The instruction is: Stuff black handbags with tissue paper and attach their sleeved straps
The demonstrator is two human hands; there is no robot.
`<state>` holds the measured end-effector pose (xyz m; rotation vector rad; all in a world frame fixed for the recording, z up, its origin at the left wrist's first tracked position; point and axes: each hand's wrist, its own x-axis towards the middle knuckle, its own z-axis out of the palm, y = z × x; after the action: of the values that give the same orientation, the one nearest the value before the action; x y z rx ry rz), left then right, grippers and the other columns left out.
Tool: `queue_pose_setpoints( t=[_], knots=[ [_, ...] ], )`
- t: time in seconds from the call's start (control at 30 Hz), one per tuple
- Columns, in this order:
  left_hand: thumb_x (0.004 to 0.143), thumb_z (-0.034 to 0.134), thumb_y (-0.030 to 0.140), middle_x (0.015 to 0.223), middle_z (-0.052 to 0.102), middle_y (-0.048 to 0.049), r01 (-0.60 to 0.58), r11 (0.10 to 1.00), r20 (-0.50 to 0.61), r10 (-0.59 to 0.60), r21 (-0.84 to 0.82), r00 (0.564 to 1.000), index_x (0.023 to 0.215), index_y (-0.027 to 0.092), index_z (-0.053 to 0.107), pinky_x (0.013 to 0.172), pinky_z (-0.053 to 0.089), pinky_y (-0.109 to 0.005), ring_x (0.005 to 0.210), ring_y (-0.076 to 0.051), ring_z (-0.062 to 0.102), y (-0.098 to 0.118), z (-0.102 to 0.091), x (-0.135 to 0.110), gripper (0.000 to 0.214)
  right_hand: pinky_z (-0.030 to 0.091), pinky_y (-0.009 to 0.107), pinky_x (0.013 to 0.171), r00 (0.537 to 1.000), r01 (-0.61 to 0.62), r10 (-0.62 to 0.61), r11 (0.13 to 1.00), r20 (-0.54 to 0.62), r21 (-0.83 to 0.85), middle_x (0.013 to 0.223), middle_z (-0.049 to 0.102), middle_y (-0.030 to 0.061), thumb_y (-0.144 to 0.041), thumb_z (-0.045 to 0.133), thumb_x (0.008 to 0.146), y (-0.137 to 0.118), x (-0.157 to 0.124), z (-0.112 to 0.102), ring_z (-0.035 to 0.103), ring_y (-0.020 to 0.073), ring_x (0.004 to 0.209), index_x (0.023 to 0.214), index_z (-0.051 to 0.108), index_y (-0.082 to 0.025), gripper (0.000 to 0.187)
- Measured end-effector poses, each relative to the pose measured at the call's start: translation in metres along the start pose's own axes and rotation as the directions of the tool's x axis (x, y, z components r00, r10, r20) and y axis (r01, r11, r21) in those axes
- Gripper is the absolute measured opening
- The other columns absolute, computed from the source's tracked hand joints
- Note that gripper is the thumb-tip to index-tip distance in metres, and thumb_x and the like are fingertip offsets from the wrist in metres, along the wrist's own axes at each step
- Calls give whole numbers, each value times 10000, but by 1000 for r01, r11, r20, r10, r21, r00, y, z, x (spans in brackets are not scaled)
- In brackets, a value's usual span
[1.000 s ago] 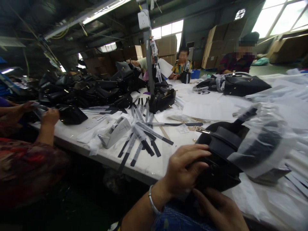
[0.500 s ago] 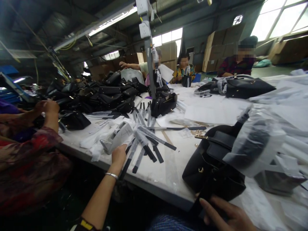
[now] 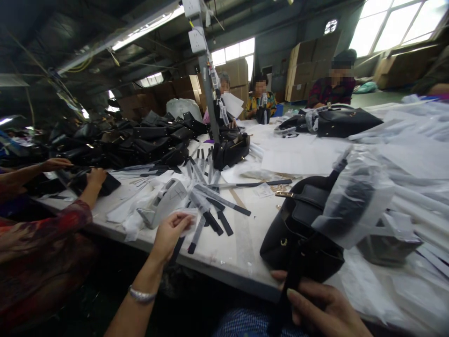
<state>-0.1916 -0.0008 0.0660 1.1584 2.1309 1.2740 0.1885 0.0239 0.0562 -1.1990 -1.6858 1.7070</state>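
Left hand (image 3: 170, 234) has swung off the black handbag (image 3: 301, 224) since a second ago and now pinches a see-through scrap (image 3: 190, 218) by some grey dispenser-looking thing (image 3: 171, 199). Handbag's well off to its right; right hand (image 3: 326, 299) is way nearer, at the bag's near edge, clamped on a black strap (image 3: 293, 277) running lengthwise toward the wearer. Plastic wrap (image 3: 354, 201) bunches over the bag's right side; can't tell what's inside.

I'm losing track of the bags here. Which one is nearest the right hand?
The black bag in the right foreground, just beyond the right hand, partly covered by cloudy plastic; all others lie farther back or left.
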Motion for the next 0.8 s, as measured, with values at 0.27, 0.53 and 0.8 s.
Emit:
queue_pose_setpoints(
  t=[0.27, 0.53, 0.8],
  knots=[
    [771, 790, 391, 984, 782, -103, 349, 854, 618, -42, -385, 785, 1071, 176, 734, 835, 555, -295, 917, -241, 735, 33, 84, -133, 374, 346, 201, 528, 981, -66, 11, 958, 194, 278, 783, 696, 75, -530, 682, 859, -7, -1, 2, 534, 112, 654, 778, 777, -141, 409],
    [868, 686, 416, 1211, 724, -84, 321, 851, 635, 19, -416, 772, 1209, 238, 708, 961, 522, -345, 1079, -264, 688, 58, 110, -150, 385, 394, 224, 588, 992, 93, -105, 982, 65, 162, 635, 618, 4, -499, 638, 906, -2, -4, 7, 518, 100, 607, 715, 701, -129, 421],
    [756, 779, 406, 925, 791, -80, 292, 892, 451, -115, -346, 885, 921, 204, 800, 795, 562, -305, 869, -254, 731, 60, 112, -144, 262, 496, 269, 766, 949, 314, -314, 945, 10, -92, 860, 681, 42, -398, 629, 927, -16, -8, -5, 628, 169, 841, 652, 714, -169, 367]
  ],
)
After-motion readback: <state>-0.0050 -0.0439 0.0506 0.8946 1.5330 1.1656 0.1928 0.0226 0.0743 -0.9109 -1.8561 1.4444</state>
